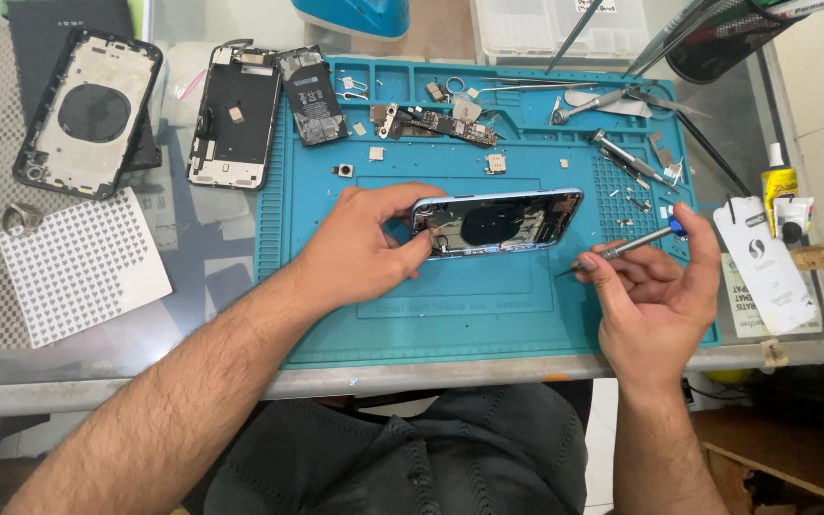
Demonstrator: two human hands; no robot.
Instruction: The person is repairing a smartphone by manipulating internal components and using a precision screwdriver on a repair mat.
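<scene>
The phone frame (496, 222) (a blue-edged shell, opened, its dark insides facing up) is tilted above the middle of the blue mat (450, 315). The left hand (360, 250) grasps it at its left end, thumb and fingers pinched on the corner. The right hand (655, 291) is just right of the frame and apart from it, fingers curled around a screwdriver (622, 250) whose tip points left toward the frame's lower right corner without touching it.

On the mat behind the frame lie a logic board (436, 122), small brackets and screws, and to the right of those, tweezers (612, 95) and other metal tools. A battery (312, 95) rests on the mat's back left edge. Left of the mat, on the table, sit a screen assembly (236, 114) face down, a second phone shell (88, 110) with a round dark coil, and a white dotted sheet (83, 267) nearer the person. Right of the mat lie a white card (765, 267) and a small yellow bottle (779, 183). A clear parts box (545, 29) stands behind the mat.
</scene>
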